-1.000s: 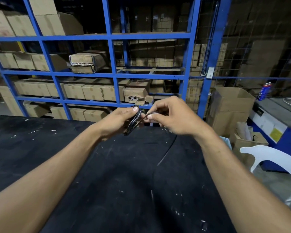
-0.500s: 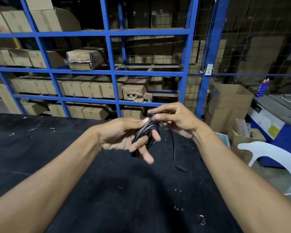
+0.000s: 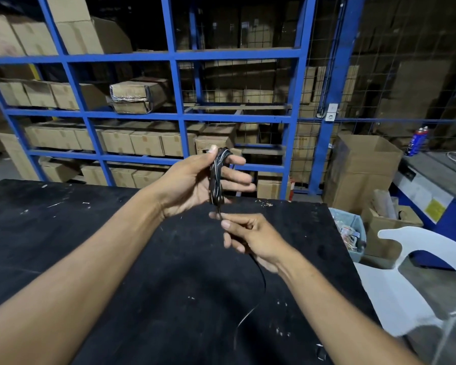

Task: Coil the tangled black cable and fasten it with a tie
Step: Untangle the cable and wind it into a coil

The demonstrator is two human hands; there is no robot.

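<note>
A black cable coil [image 3: 217, 177] stands upright in my left hand [image 3: 192, 183], wound around the spread fingers with the thumb on top. My right hand [image 3: 250, 239] is just below the coil, pinching the cable's loose strand between thumb and forefinger. The free tail [image 3: 261, 291] runs from the right hand down in a curve over the black table [image 3: 90, 246]. I see no tie anywhere in view.
Blue metal shelving [image 3: 174, 114] filled with cardboard boxes stands behind the table. To the right are an open cardboard box [image 3: 363, 169], a small bin of scraps [image 3: 349, 233] and a white plastic chair [image 3: 416, 280]. Small white debris dots the tabletop.
My left hand has lifted and turned the coil upright with fingers spread. My right hand has dropped from above the coil to below it, drawing the loose strand down.
</note>
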